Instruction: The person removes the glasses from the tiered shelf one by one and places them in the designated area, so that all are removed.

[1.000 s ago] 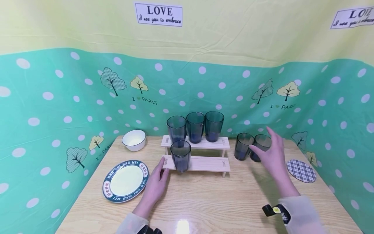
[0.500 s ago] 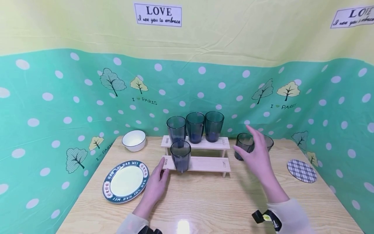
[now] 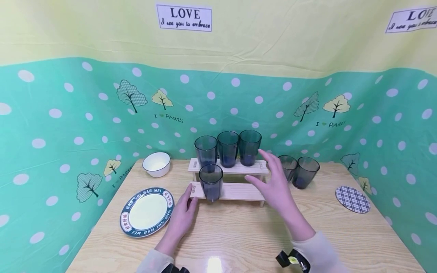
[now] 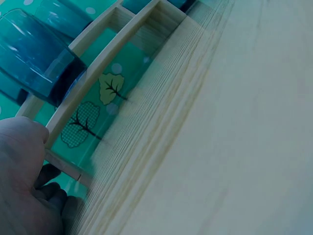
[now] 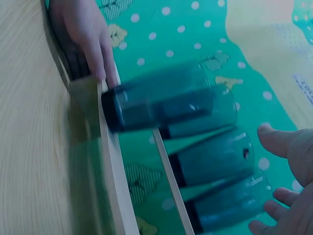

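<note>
A two-tier light wooden rack [image 3: 239,191] stands mid-table. My left hand [image 3: 181,218] holds the left end of its lower shelf; the left wrist view shows the fingers [image 4: 54,196] curled in by the shelf's leg. One dark tinted drinking glass [image 3: 211,184] stands upright on the lower shelf, near that hand. On the upper shelf three similar glasses [image 3: 228,149] stand in a row. My right hand [image 3: 275,187] is at the rack's right end, thumb and fingers spread apart with nothing between them. In the right wrist view, its fingers [image 5: 283,198] appear beside the upper-shelf glasses.
Two more tinted glasses [image 3: 306,172] stand side by side right of the rack, one partly behind my right hand. A checked round coaster [image 3: 352,199] lies at the far right. At left are a white bowl [image 3: 156,165] and a blue-rimmed plate [image 3: 147,212]. A patterned cloth [image 3: 239,94] hangs behind.
My right hand has moved left, from in front of the two right-hand glasses to the rack's right end, still spread. My left hand and all the glasses have stayed put.
</note>
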Motion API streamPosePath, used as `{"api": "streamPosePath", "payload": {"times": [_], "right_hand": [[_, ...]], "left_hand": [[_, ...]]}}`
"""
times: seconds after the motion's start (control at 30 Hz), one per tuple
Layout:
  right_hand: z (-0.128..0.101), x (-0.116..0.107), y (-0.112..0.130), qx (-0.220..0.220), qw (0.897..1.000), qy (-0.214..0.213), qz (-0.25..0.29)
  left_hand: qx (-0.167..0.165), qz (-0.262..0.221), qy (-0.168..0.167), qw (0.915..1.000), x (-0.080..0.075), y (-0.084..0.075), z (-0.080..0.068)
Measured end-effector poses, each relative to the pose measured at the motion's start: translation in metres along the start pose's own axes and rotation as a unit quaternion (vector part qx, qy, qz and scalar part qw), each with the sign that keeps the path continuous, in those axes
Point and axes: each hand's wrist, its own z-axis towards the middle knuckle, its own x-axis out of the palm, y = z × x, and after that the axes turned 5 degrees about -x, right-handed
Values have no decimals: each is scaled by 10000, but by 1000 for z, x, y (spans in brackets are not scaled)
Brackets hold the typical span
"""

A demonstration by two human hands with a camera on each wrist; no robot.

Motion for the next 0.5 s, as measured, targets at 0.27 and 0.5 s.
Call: {"api": "streamPosePath", "payload": {"times": [0.27,0.5], "right_hand": [[-1,29,14,-148,9986,194,470],[-3,50,24,-83,9965,408,724]], "left_hand": [[-26,-15,30,10000,0,2,1],[19,-5,-11,10000,0,1,1]]}}
